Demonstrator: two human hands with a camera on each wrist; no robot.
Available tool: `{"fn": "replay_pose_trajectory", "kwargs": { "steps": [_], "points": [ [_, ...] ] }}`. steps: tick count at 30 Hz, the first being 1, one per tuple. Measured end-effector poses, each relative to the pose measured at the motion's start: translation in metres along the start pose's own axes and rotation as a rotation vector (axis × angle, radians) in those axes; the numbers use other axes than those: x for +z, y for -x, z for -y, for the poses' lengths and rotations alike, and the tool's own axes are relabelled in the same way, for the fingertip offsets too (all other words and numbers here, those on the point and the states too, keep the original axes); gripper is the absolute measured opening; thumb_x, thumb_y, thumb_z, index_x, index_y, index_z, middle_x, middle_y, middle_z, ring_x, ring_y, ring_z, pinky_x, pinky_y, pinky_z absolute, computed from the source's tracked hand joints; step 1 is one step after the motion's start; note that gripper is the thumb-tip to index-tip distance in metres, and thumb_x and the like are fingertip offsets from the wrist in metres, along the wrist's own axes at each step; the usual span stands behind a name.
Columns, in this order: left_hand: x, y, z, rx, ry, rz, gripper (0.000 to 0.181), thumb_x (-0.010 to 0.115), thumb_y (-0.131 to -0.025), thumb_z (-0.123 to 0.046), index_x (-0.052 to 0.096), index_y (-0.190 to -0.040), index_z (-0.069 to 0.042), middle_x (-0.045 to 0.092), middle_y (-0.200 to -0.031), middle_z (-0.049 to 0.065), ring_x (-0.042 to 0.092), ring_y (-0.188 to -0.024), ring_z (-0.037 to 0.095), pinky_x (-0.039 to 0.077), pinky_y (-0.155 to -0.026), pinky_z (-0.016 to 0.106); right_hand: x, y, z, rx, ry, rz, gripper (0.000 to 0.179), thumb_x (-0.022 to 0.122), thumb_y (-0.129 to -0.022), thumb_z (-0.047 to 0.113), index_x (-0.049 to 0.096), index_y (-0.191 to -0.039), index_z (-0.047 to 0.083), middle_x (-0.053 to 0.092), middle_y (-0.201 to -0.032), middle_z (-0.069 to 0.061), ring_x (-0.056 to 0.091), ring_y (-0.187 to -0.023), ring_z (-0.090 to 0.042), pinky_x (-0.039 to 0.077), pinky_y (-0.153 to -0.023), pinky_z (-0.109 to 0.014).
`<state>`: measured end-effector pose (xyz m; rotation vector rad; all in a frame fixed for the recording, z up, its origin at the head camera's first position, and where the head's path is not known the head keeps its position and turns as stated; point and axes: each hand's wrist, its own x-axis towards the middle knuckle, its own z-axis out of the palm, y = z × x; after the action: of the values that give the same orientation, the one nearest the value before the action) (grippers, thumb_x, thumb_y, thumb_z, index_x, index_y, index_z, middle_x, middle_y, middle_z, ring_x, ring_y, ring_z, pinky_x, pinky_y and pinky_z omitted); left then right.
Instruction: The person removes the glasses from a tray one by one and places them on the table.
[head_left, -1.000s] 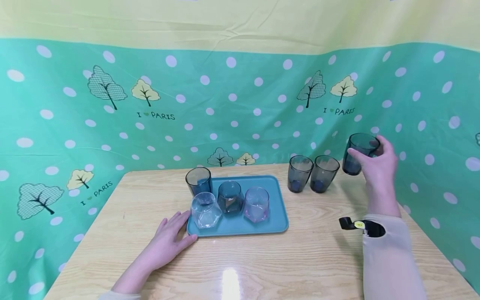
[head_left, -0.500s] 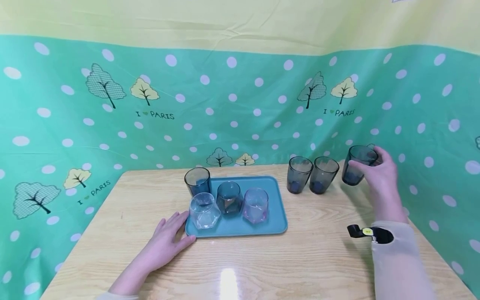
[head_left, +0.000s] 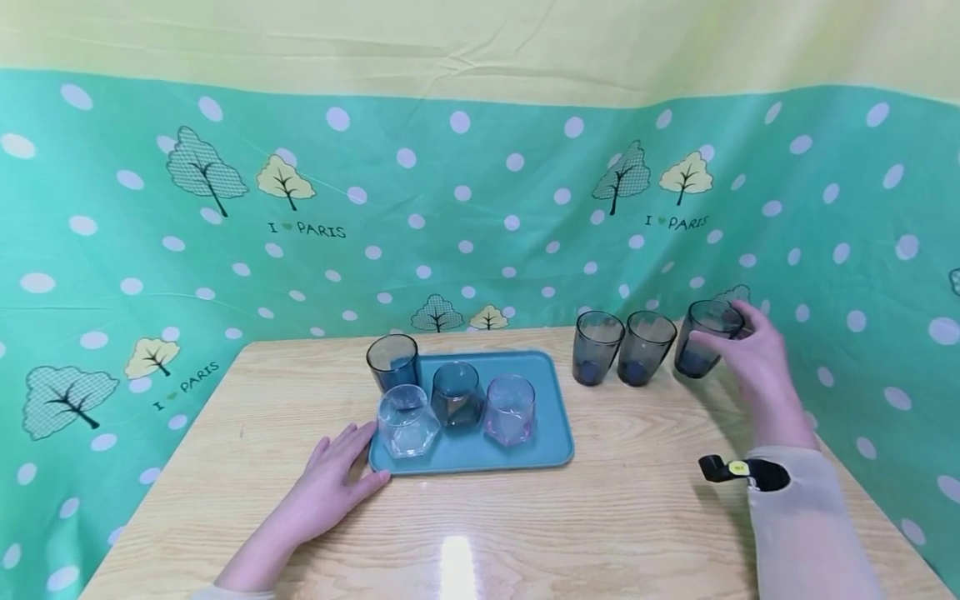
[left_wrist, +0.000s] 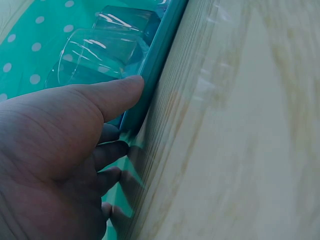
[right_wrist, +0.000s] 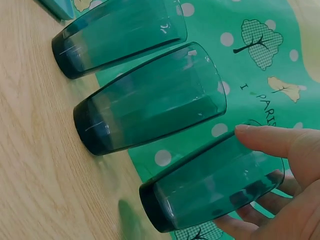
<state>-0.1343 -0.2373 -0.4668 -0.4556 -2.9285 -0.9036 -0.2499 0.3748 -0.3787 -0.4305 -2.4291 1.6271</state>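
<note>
My right hand (head_left: 757,354) grips a tall smoky-grey drinking glass (head_left: 696,357) near its rim, thumb on one side and fingers on the other. The glass is upright and close over the table at the right; its shadow falls beside the base in the right wrist view. Two matching glasses, one nearer (right_wrist: 150,100) and one farther (right_wrist: 120,35), stand in a row to its left. With fingers fairly straight, my left hand (head_left: 330,483) touches the front left corner of a blue tray (head_left: 551,417); its thumb (left_wrist: 122,95) lies at the rim.
On the tray stand a clear faceted glass (head_left: 408,433), a dark faceted glass (head_left: 457,400), a pinkish faceted glass (head_left: 510,412) and a tall dark glass (head_left: 393,367) at the back left. A green dotted cloth (head_left: 465,225) hangs around the wooden table (head_left: 600,533).
My right hand has lowered the tall glass towards the table and shifted it slightly left, close to the other two. The left hand keeps its place at the tray corner.
</note>
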Motion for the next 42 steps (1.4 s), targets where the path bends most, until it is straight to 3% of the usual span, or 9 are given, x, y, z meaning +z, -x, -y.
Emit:
{"fn": "replay_pose_trajectory", "kwargs": {
  "steps": [11, 17, 25, 37, 42],
  "points": [
    [0.0023, -0.0001, 0.0035, 0.016, -0.019, -0.012, 0.082, 0.077, -0.105, -0.042, 0.045, -0.165, 0.003, 0.049, -0.165, 0.028, 0.034, -0.158, 0.055, 0.012, -0.126, 0.079, 0.0020, -0.0029, -0.0075, -0.019, 0.098, 0.037, 0.118, 0.090, -0.095, 0.043, 0.009, -0.179, 0.024, 0.017, -0.182, -0.018, 0.022, -0.163, -0.050, 0.028, -0.128, -0.068],
    [0.0013, -0.0003, 0.0039, 0.014, -0.013, -0.015, 0.082, 0.078, -0.105, -0.042, 0.045, -0.165, 0.004, 0.049, -0.165, 0.028, 0.033, -0.158, 0.055, 0.012, -0.126, 0.079, 0.0062, -0.0047, -0.0069, -0.059, 0.103, 0.053, 0.114, 0.087, -0.099, 0.038, 0.008, -0.179, 0.020, 0.027, -0.179, -0.018, 0.033, -0.159, -0.046, 0.033, -0.128, -0.063],
    [0.0008, 0.0001, 0.0024, 0.009, -0.007, -0.012, 0.082, 0.078, -0.104, -0.041, 0.045, -0.164, 0.005, 0.049, -0.165, 0.029, 0.033, -0.158, 0.055, 0.011, -0.126, 0.078, 0.0066, -0.0024, -0.0081, -0.054, 0.092, 0.071, 0.112, 0.086, -0.100, 0.031, 0.007, -0.179, 0.019, 0.023, -0.180, -0.021, 0.025, -0.162, -0.050, 0.030, -0.128, -0.067],
    [0.0004, -0.0013, 0.0026, 0.010, -0.001, -0.010, 0.082, 0.078, -0.105, -0.040, 0.045, -0.164, 0.004, 0.049, -0.165, 0.028, 0.033, -0.158, 0.055, 0.012, -0.126, 0.078, 0.0091, -0.0032, -0.0086, -0.070, 0.086, 0.081, 0.113, 0.087, -0.100, 0.026, 0.007, -0.179, 0.016, 0.026, -0.178, -0.024, 0.030, -0.159, -0.052, 0.030, -0.128, -0.066],
    [0.0009, -0.0008, 0.0025, 0.012, 0.000, -0.014, 0.082, 0.078, -0.104, -0.041, 0.045, -0.165, 0.003, 0.049, -0.165, 0.028, 0.033, -0.158, 0.054, 0.011, -0.126, 0.079, 0.0094, -0.0023, -0.0083, -0.057, 0.101, 0.081, 0.113, 0.087, -0.099, 0.026, 0.007, -0.179, 0.018, 0.021, -0.179, -0.024, 0.017, -0.163, -0.052, 0.027, -0.128, -0.067]
  ]
}}
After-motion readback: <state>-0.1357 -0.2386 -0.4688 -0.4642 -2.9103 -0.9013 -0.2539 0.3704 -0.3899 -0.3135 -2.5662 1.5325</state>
